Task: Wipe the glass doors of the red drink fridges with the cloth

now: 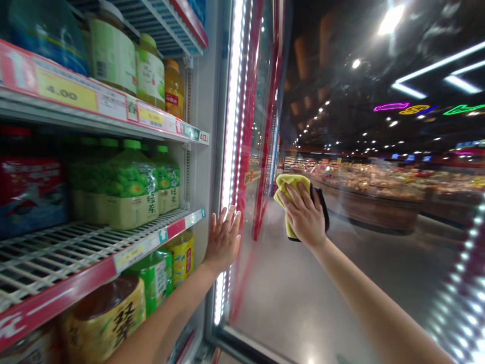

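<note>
My right hand (306,215) presses a folded yellow cloth (282,184) with dark edging flat against a glass door (273,288). The fingers lie spread over the cloth, and a black part of it sticks out on the right. My left hand (223,235) is raised with its fingers apart and nothing in it. It is in front of the cooler's side frame, beside a bright strip of LED lights (232,126). Whether its fingertips touch the frame I cannot tell.
Left of my left hand, wire shelves (76,247) hold green-capped drink bottles (132,187), a red pack (32,187) and several other bottles. Price rails (151,242) run along the shelf fronts. Through the glass, a wooden produce display (375,202) shows, blurred.
</note>
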### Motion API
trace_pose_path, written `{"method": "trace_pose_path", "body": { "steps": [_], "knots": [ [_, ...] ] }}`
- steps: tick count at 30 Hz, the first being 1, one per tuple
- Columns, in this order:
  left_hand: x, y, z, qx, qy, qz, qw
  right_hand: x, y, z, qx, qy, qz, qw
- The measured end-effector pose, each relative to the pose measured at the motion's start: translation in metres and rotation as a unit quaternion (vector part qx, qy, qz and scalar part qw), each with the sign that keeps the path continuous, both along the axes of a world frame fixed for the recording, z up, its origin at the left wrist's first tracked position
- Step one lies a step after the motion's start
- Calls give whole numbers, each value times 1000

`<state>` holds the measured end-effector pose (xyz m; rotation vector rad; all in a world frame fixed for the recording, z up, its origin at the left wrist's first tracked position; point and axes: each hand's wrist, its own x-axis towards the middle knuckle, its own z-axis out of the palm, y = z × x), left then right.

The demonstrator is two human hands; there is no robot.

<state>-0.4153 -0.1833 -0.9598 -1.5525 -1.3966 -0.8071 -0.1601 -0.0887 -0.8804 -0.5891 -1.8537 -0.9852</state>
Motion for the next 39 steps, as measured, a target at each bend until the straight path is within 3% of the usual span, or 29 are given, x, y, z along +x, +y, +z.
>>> {"method": "trace_pose_path", "body": {
  "steps": [4, 6, 9, 11, 13, 15, 17, 20, 23, 27, 29, 31, 34, 36, 39],
  "knots": [
    [11, 7, -5, 0, -7, -13, 1000, 3, -7, -50, 6, -20, 5, 1000],
    [21, 12, -2, 3, -7, -19, 1000, -4, -5, -61, 10, -70, 33, 997],
    [36, 20, 8, 5, -6, -26, 1000, -6, 0, -37, 13, -77, 49, 996],
    [44, 23, 15, 2, -4, -32, 999, 5, 2, -13, 9, -22, 32, 999],
    [47, 25, 17, -3, -1, -39, 999, 22, 1, -2, 1, 58, 12, 998],
    [46, 26, 16, -4, 2, -45, 999, 33, -2, -12, -1, 128, 4, 992],
    [45, 26, 13, -3, 0, -48, 999, 34, -6, -35, 1, 152, 8, 988],
    [47, 28, 13, -5, 7, -62, 998, 18, -8, -60, -7, 64, 27, 998],
    [57, 34, 20, 1, 12, -78, 997, 10, -5, -45, -19, -18, 31, 999],
    [71, 42, 28, 3, 19, -103, 994, 40, -1, -11, -27, 79, -2, 996],
    [75, 43, 27, -7, 26, -115, 993, 60, -3, -19, -25, 154, -19, 988],
    [79, 43, 24, -16, 30, -124, 992, 72, -6, -43, -22, 195, -30, 980],
    [85, 44, 21, -21, 38, -138, 989, 72, -12, -75, -23, 123, -26, 992],
    [92, 47, 22, -20, 39, -149, 988, 72, -12, -74, -23, 46, -25, 998],
    [103, 55, 28, -13, 35, -170, 985, 88, -6, -42, -7, 40, -53, 998]
  ]
}}
